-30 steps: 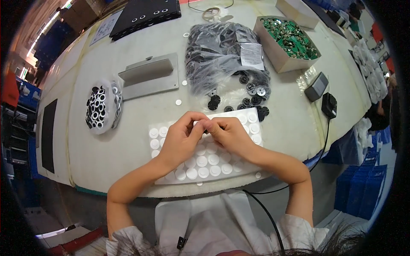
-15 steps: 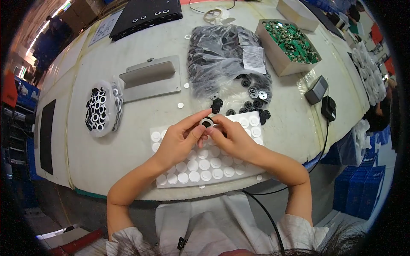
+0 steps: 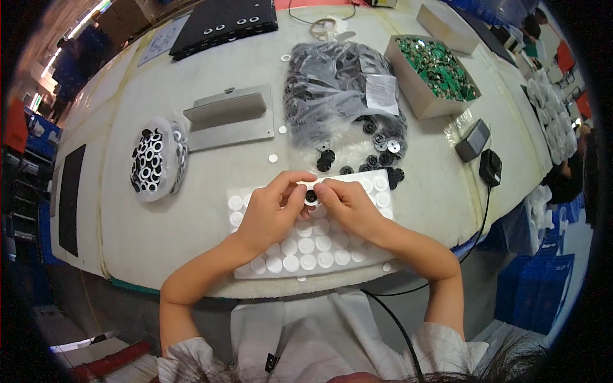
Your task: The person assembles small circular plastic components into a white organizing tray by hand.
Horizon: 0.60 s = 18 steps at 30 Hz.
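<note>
My left hand and my right hand meet over a white tray. Between their fingertips they pinch a small round part, black in the middle with a white rim. Both hands are closed on it, and my fingers cover its sides. Rows of white round discs fill the tray beneath. Just beyond the tray, loose black round parts lie at the mouth of a clear plastic bag packed with dark pieces.
At the left stands a clear bag of black-and-white rings. A grey metal bracket lies behind it. A carton of green circuit boards is at the back right, near two small black boxes. A cable runs over the right edge.
The round part has turned in my fingers, so its black middle now faces me more. My hands have shifted slightly toward me, and the view has moved a little.
</note>
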Tool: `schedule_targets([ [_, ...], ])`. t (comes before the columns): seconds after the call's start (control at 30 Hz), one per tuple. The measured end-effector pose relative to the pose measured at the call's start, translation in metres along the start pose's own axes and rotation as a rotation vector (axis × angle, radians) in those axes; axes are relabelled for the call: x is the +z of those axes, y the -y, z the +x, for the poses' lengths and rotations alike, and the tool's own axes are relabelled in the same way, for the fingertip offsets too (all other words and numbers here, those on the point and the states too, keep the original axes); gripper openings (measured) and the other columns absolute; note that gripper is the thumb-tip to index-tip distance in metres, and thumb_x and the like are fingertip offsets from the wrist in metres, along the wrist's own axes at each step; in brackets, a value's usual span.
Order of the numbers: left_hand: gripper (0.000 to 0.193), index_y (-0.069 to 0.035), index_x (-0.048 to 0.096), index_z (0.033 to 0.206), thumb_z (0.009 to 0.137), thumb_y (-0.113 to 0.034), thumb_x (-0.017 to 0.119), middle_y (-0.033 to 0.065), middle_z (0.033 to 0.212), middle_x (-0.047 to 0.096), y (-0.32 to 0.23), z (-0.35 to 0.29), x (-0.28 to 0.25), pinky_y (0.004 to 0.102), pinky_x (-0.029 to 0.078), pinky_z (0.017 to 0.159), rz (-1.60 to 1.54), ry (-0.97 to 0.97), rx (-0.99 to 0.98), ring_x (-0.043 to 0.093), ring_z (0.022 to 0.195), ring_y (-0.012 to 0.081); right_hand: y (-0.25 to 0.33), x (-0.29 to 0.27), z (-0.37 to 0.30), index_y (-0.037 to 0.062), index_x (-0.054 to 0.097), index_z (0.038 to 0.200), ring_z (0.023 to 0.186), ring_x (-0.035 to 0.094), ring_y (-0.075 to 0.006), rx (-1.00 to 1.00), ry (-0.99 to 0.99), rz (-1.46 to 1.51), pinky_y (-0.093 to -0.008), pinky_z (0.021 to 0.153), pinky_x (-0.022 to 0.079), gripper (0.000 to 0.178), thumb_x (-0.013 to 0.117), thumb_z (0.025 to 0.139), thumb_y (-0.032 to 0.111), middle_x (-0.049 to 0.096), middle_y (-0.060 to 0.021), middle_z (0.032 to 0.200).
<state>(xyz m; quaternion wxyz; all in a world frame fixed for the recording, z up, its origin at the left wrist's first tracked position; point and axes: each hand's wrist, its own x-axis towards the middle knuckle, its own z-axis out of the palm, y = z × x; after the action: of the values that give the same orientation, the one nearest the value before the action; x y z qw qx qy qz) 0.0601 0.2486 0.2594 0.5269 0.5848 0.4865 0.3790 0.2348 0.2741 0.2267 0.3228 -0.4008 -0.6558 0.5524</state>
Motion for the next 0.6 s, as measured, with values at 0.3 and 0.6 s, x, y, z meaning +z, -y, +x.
schedule_targets([
  [0.3, 0.018, -0.003, 0.053, 0.104, 0.090, -0.010, 0.044, 0.0077, 0.079, 0.058, 0.018, -0.031, -0.158, 0.0291, 0.046, 0.066, 0.510, -0.813, 0.150, 0.057, 0.069, 0.0158, 0.018, -0.016, -0.003, -0.0019, 0.023, 0.132, 0.098, 0.057, -0.0319, 0.569, -0.158, 1.106, -0.0299, 0.076, 0.054, 0.055, 0.042, 0.080, -0.008, 0.046, -0.0214, 0.115],
  [0.6, 0.019, -0.003, 0.056, 0.098, 0.086, -0.014, 0.048, 0.0175, 0.091, 0.057, 0.046, -0.003, -0.243, 0.0428, 0.044, 0.076, 1.423, -0.864, 0.025, 0.055, 0.085, 0.0323, 0.010, -0.008, -0.017, -0.0011, 0.033, 0.125, 0.099, 0.059, -0.0254, 0.430, -0.034, 0.955, -0.0218, 0.067, 0.053, 0.041, 0.050, 0.091, 0.016, 0.047, -0.0144, 0.125],
])
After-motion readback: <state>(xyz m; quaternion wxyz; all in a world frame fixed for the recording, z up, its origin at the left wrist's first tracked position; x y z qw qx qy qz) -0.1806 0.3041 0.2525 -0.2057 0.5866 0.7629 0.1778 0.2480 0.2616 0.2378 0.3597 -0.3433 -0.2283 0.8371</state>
